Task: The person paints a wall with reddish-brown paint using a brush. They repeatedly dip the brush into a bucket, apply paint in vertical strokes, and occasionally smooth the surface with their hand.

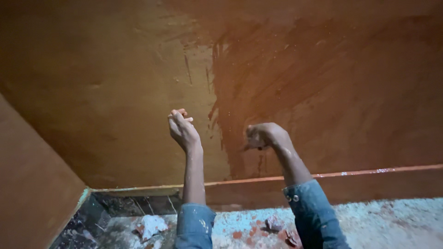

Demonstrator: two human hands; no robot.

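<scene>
Smooth orange wall (115, 69), streaky wet red patch (286, 78)

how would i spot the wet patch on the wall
Start at the orange wall facing the person. The wet patch covers its right half, above the right hand. It is darker, redder and streaked, while the left half is paler and smooth.

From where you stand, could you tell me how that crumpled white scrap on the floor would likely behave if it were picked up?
The crumpled white scrap looks thin and creased, so probably light and floppy. Its folds suggest it would crush easily, not roll. Red spatter nearby hints it may be damp.
</scene>
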